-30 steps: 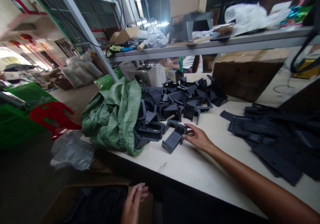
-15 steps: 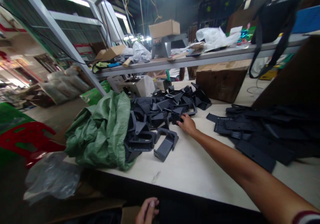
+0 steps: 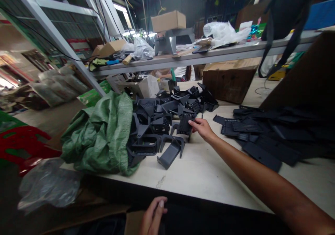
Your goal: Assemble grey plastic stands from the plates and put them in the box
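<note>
My right hand [image 3: 202, 129] pinches a black slotted plastic part [image 3: 185, 124] by its right edge, at the near side of a heap of black plastic parts [image 3: 167, 105]. The held part is tilted, its ribbed face showing. Closer to me, a loose bracket-shaped black part [image 3: 169, 154] lies on the pale table [image 3: 204, 179]. My left hand [image 3: 154, 215] hangs low in front of the table edge, beside a cardboard box flap [image 3: 133, 222]. Its fingers are loosely bent and apart, with nothing seen in them.
A green woven sack [image 3: 102, 133] lies left of the heap. Flat black panels [image 3: 264, 133] are piled on the right. A brown carton [image 3: 229, 83] stands behind, under a cluttered metal shelf [image 3: 183, 59]. A red chair [image 3: 23, 146] and clear plastic bag [image 3: 49, 184] are at left.
My right hand has drawn the slotted part slightly up and out from the heap, turning its ribbed face into view. My left hand stays low, and the view has shifted a little.
</note>
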Tool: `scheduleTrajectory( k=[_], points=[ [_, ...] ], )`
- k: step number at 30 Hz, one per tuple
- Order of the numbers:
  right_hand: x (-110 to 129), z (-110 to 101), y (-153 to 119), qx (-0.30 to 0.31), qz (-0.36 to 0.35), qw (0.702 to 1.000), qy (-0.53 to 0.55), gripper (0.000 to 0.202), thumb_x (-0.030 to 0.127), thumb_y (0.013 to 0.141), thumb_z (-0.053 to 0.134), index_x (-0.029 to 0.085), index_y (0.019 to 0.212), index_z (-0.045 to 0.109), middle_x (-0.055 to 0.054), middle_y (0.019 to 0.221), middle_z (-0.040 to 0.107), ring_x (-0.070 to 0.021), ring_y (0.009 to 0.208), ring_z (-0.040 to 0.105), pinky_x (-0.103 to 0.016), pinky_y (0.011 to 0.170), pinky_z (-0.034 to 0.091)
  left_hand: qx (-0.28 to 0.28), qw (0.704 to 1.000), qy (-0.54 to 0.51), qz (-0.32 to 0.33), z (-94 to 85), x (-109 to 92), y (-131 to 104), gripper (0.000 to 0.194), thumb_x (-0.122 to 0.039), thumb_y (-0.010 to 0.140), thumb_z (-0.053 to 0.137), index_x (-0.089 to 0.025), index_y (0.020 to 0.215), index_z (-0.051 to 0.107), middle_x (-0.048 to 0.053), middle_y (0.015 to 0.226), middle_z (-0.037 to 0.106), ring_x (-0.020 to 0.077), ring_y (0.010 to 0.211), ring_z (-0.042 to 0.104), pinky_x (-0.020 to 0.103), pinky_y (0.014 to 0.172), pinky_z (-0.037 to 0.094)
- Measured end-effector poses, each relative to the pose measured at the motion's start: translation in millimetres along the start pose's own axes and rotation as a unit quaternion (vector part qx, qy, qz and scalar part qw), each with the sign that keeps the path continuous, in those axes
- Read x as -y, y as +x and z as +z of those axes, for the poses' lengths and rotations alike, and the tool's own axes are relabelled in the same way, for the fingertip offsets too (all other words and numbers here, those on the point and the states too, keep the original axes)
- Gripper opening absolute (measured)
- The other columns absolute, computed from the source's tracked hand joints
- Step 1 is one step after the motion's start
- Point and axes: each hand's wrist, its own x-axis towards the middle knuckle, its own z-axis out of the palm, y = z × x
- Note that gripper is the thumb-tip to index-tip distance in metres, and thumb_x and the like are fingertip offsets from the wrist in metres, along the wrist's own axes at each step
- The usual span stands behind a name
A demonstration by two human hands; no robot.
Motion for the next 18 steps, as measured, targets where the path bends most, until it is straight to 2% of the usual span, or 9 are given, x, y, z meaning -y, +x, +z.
scheduleTrajectory(
  k=[3,5,8,12,15,18],
  points=[
    [16.7,-9.5,-7.1,-0.032,0.006,0.997,0.064,0.054,0.071,0.081,0.080,0.019,0.078,0.065,0.002,0.060,0.060,-0.0144,0.054,0.058,-0.028,0.053,0.049,0.002,1.000,0.012,0.013,-1.5,-13.8,9.0,0.072,-0.087,0.089,0.053,-0.026,0.116,0.080,0.010,0.124,0.080,0.0351,0.114,0.075,0.046,0.112,0.053],
    [26.9,-15.3,-18.5,-0.044,0.019,0.994,0.097,0.056,0.072,0.075,0.082,0.020,0.075,0.063,0.003,0.057,0.057,-0.0138,0.051,0.054,-0.028,0.051,0.046,0.004,1.000,0.006,0.028,-0.5,-21.2,15.3,0.069,-0.083,0.092,0.052,-0.025,0.118,0.079,0.011,0.122,0.080,0.0353,0.115,0.074,0.047,0.112,0.051],
    [40.1,-21.3,-47.5,-0.035,0.050,0.989,0.133,0.051,0.069,0.078,0.080,0.020,0.078,0.065,0.002,0.060,0.059,-0.0131,0.052,0.053,-0.028,0.052,0.046,-0.001,0.999,-0.004,0.052,-0.5,-33.1,21.9,0.065,-0.078,0.096,0.053,-0.024,0.124,0.076,0.011,0.116,0.080,0.0354,0.117,0.073,0.048,0.113,0.048],
    [50.9,-18.0,-100.3,0.041,0.097,0.985,0.137,0.044,0.060,0.081,0.083,0.018,0.080,0.070,0.000,0.064,0.063,-0.0134,0.054,0.055,-0.027,0.052,0.043,0.009,0.994,-0.021,0.107,1.1,-58.2,26.7,0.058,-0.070,0.100,0.055,-0.023,0.130,0.073,0.012,0.122,0.079,0.0337,0.122,0.071,0.044,0.113,0.047],
    [52.3,-5.5,-140.7,0.107,0.126,0.979,0.120,0.045,0.058,0.083,0.082,0.017,0.072,0.069,0.001,0.059,0.059,-0.0126,0.053,0.052,-0.025,0.050,0.038,0.070,0.985,-0.052,0.148,16.7,-81.8,33.5,0.052,-0.064,0.102,0.057,-0.022,0.130,0.073,0.012,0.131,0.077,0.0318,0.122,0.072,0.041,0.108,0.051],
    [51.2,5.8,-173.9,0.145,0.151,0.972,0.108,0.048,0.061,0.084,0.082,0.018,0.068,0.066,0.003,0.056,0.054,-0.0116,0.051,0.047,-0.025,0.049,0.034,0.159,0.968,-0.116,0.158,46.8,-97.0,44.6,0.048,-0.057,0.100,0.066,-0.020,0.130,0.075,0.011,0.135,0.077,0.0313,0.121,0.073,0.040,0.107,0.055]
  ],
)
